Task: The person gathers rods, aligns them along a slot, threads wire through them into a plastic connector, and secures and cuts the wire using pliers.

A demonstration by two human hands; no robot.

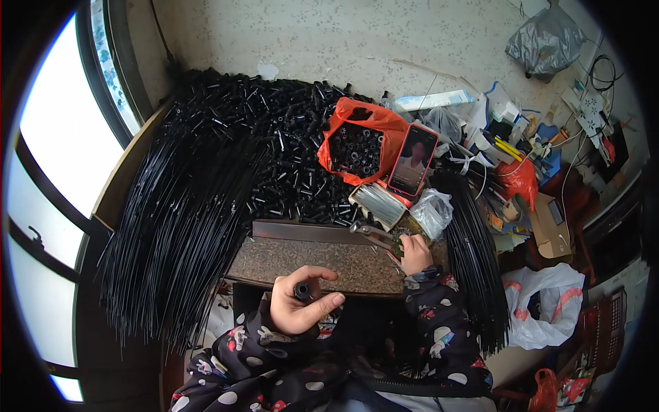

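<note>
My left hand (296,307) is raised in front of the table's near edge. Its curled fingers hold a short black tubular part (303,291), the hollow end facing up, while thumb and forefinger are spread apart. At the right of the work surface, my right hand (416,255) is closed round the handle end of metal pliers (373,235). The plier head points left, and the handles are partly hidden by my fingers. Behind the pliers lies a long dark metal bar (302,231) along the speckled tabletop (309,259).
Black tubular parts (274,137) are heaped behind; long black strands (185,226) hang left, more strands (473,254) right. A red bag (331,163) holds black rings. Beside it are a phone (413,159), a box of thin pins (379,204) and a clear bag (434,211).
</note>
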